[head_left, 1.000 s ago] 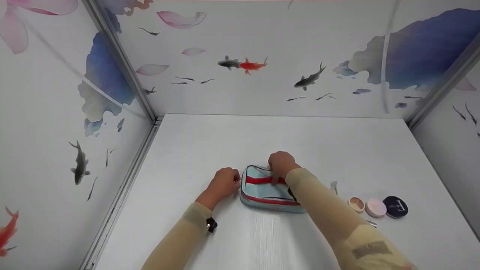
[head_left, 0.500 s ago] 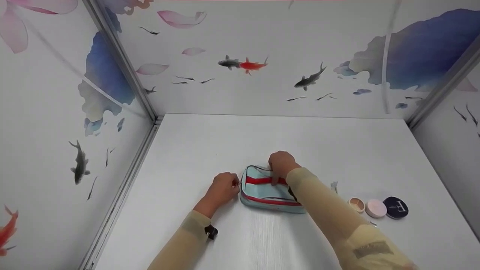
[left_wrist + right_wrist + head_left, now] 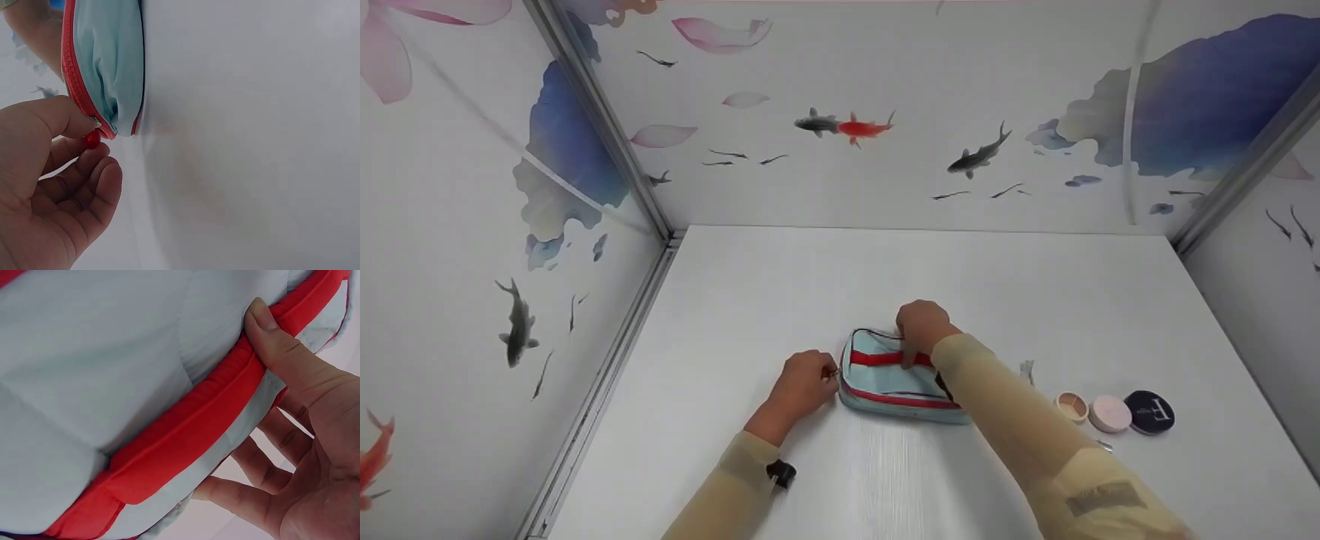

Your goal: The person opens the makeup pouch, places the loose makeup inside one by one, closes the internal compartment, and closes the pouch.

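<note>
A light blue toiletry bag [image 3: 877,380] with red trim lies on the white table. At its left end my left hand [image 3: 802,384] pinches the zipper pull; in the left wrist view a red bead [image 3: 91,139] hangs from it beside the red zipper [image 3: 72,70]. My right hand [image 3: 924,328] grips the bag's far edge. In the right wrist view its thumb presses on top by the red strap handle [image 3: 185,433], while the other fingers reach round the far side. The right sleeve hides the bag's right end.
To the right, beyond the right forearm, stand an open concealer palette [image 3: 1072,407], a pink round compact [image 3: 1110,414] and a dark round compact [image 3: 1150,412]. A small clear item [image 3: 1027,370] lies behind them. Patterned walls enclose the table's back and sides.
My left hand has moved slightly toward me along the bag's left end, still holding the zipper pull. The right hand and the bag stay in place.
</note>
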The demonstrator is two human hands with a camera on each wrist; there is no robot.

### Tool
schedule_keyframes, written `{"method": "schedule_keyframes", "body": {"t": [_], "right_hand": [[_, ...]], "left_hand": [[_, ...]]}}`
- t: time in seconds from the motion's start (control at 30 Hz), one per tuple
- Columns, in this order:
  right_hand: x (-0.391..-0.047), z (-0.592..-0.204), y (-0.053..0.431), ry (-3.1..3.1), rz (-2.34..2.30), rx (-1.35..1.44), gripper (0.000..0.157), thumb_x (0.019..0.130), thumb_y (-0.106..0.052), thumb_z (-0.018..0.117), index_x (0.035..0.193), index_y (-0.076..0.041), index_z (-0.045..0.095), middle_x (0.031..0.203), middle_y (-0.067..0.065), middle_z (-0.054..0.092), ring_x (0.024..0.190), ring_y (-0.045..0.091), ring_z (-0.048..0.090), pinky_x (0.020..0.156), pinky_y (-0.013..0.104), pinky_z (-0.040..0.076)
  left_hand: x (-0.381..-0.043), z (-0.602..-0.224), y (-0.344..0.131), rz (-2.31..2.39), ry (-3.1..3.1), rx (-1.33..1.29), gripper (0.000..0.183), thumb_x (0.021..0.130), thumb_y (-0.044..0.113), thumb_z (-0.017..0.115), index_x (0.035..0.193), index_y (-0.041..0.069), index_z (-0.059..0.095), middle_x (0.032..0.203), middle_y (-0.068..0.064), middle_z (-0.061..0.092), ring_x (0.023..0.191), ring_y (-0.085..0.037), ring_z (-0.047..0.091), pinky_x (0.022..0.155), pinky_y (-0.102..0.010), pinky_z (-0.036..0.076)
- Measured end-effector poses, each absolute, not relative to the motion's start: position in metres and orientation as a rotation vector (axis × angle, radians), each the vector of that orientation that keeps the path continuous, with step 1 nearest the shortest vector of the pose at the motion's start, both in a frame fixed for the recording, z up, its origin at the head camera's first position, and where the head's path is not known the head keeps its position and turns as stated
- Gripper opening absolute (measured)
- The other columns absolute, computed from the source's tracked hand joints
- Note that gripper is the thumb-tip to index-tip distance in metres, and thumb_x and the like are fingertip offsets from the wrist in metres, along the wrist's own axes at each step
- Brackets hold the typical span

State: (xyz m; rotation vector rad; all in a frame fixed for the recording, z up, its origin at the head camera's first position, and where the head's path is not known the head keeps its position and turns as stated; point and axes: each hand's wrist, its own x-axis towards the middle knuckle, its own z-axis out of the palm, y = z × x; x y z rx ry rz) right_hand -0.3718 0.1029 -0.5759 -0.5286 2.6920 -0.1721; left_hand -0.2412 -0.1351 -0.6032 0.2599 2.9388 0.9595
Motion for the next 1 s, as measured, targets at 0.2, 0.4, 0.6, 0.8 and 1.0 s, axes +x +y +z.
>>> {"method": "schedule_keyframes", "body": {"t": [0.2, 0.4, 0.6, 0.8, 1.0], "right_hand": [[-0.368, -0.570, 0.103, 2.684, -0.203, -0.515, 0.035, 0.071, -0.023, 0.101, 0.093, -0.011, 0.076, 0.092, 0.004, 0.073, 0.091, 0.024, 0.061, 0.094, 0.044, 0.058], [-0.368, -0.574, 0.105, 2.697, -0.228, -0.514, 0.033, 0.073, -0.022, 0.100, 0.093, -0.011, 0.076, 0.091, 0.004, 0.072, 0.088, 0.025, 0.062, 0.091, 0.045, 0.059], [-0.365, -0.571, 0.105, 2.683, -0.246, -0.487, 0.032, 0.075, -0.022, 0.098, 0.096, -0.012, 0.077, 0.094, 0.005, 0.073, 0.091, 0.025, 0.063, 0.093, 0.045, 0.059], [-0.362, -0.569, 0.103, 2.687, -0.242, -0.470, 0.033, 0.075, -0.022, 0.098, 0.097, -0.011, 0.076, 0.095, 0.005, 0.073, 0.093, 0.025, 0.062, 0.095, 0.045, 0.058], [-0.360, -0.568, 0.101, 2.688, -0.277, -0.429, 0.035, 0.075, -0.022, 0.098, 0.102, -0.011, 0.077, 0.098, 0.004, 0.073, 0.097, 0.025, 0.062, 0.094, 0.043, 0.058]], "left_hand": [[-0.235, -0.607, -0.133, 0.979, 2.962, 0.254, 0.007, 0.094, 0.011, 0.072, 0.099, 0.010, 0.076, 0.087, 0.002, 0.067, 0.083, -0.014, 0.056, 0.079, -0.031, 0.053], [-0.227, -0.607, -0.130, 1.022, 2.941, 0.233, 0.008, 0.095, 0.016, 0.075, 0.100, 0.011, 0.076, 0.085, 0.004, 0.065, 0.082, -0.014, 0.056, 0.076, -0.028, 0.052], [-0.216, -0.609, -0.128, 1.050, 2.962, 0.231, 0.008, 0.094, 0.015, 0.075, 0.100, 0.011, 0.076, 0.087, 0.003, 0.068, 0.081, -0.013, 0.055, 0.076, -0.028, 0.053], [-0.206, -0.612, -0.126, 1.084, 2.992, 0.243, 0.008, 0.094, 0.014, 0.075, 0.101, 0.012, 0.077, 0.088, 0.002, 0.069, 0.081, -0.011, 0.055, 0.076, -0.026, 0.053], [-0.197, -0.613, -0.122, 1.084, 3.018, 0.231, 0.007, 0.092, 0.013, 0.076, 0.099, 0.013, 0.077, 0.086, 0.004, 0.068, 0.080, -0.010, 0.054, 0.074, -0.025, 0.052]]}}
